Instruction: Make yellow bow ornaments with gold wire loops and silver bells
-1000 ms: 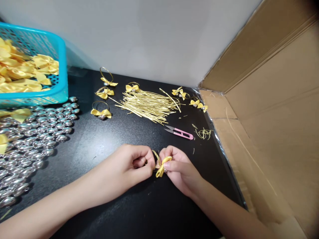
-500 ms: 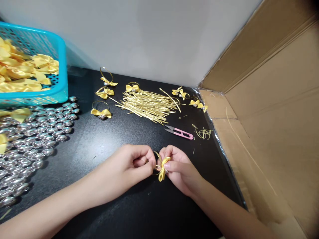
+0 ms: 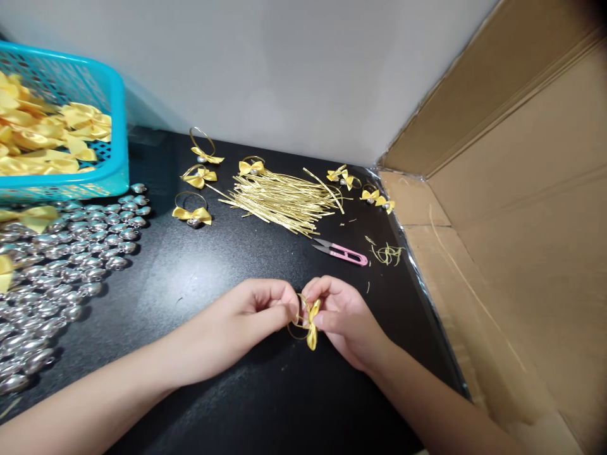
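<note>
My left hand [image 3: 258, 311] and my right hand [image 3: 341, 316] meet low over the black table [image 3: 227, 392], both pinched on one small yellow ribbon bow [image 3: 312, 322]. A thin gold wire loop [image 3: 296, 319] hangs from the bow between my fingertips. The bow is turned almost upright, one tail pointing down. A bundle of gold wire strips [image 3: 284, 199] lies behind my hands. Pink thread snips [image 3: 344, 253] rest just beyond my right hand.
Several finished bows on gold rings [image 3: 192, 212] lie scattered at the back of the table. A turquoise basket [image 3: 111, 126] of yellow bows stands at far left, above a spread of silver beads [image 3: 61, 259]. An open cardboard box [image 3: 512, 221] borders the table's right edge.
The bow has turned from lying sideways to nearly upright between my fingers. The gold loop now shows below my left fingertips. Both hands stay in the same place.
</note>
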Demonstrator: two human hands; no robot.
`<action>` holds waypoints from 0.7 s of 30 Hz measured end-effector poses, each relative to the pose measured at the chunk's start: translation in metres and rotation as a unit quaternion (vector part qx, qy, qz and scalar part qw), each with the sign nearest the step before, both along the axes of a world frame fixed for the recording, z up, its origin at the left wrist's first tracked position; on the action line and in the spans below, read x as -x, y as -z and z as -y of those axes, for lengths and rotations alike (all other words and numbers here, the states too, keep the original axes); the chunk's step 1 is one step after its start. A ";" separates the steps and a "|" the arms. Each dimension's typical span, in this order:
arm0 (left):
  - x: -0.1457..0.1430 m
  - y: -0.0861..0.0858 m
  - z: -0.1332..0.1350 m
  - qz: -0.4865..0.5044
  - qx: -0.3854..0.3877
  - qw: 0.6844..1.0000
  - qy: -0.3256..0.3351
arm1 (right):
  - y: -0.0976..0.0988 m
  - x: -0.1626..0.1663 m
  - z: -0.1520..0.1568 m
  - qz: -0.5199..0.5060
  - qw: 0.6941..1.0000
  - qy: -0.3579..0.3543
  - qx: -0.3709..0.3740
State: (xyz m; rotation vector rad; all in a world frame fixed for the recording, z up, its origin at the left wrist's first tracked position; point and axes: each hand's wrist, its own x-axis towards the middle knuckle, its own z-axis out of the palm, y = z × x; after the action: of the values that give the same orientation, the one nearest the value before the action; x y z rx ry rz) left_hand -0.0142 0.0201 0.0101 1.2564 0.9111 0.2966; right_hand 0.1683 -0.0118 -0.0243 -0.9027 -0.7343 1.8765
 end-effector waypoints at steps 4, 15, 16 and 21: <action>0.002 -0.002 0.002 -0.019 -0.024 0.999 0.032 | -0.001 -0.001 -0.001 0.002 0.999 -0.004 -0.032; 0.035 -0.019 -0.021 -0.064 -0.047 0.990 0.113 | -0.004 -0.005 -0.003 -0.016 0.999 -0.007 -0.040; 0.041 -0.020 -0.025 -0.077 -0.054 0.989 0.116 | -0.005 -0.005 -0.003 -0.019 0.999 -0.003 -0.037; 0.053 -0.029 -0.028 -0.154 -0.131 0.970 0.133 | -0.005 -0.005 -0.004 -0.007 0.999 0.008 -0.032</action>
State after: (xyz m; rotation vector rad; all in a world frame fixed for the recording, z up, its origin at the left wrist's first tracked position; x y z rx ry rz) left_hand -0.0669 0.0481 0.0387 1.6840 0.9727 0.0069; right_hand 0.1736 -0.0074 -0.0190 -0.8526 -0.7726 1.8322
